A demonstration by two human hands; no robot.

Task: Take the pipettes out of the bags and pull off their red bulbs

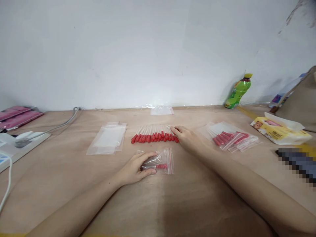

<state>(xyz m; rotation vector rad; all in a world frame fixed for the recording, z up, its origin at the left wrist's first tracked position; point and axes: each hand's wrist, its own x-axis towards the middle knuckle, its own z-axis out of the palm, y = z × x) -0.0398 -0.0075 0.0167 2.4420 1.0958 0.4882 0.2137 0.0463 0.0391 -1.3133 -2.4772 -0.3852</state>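
Note:
A row of thin clear sticks with red ends [155, 136] lies side by side on the table, red ends toward me. My right hand [183, 135] is at the row's right end, its fingers closed on a red-ended stick there; the fingertips partly hide it. Nearer to me lies a clear zip bag [164, 158] with a red seal line at its right, holding at least one red-ended stick. Around the bag's left part my left hand [138, 167] grips it, thumb below and fingers above.
Flat empty zip bags [107, 138] are stacked at left, and another bag [162, 110] lies by the wall. Filled bags [229, 136] are piled at right, near a yellow tissue pack [278, 130] and a green bottle [239, 92]. A power strip [24, 144] sits far left.

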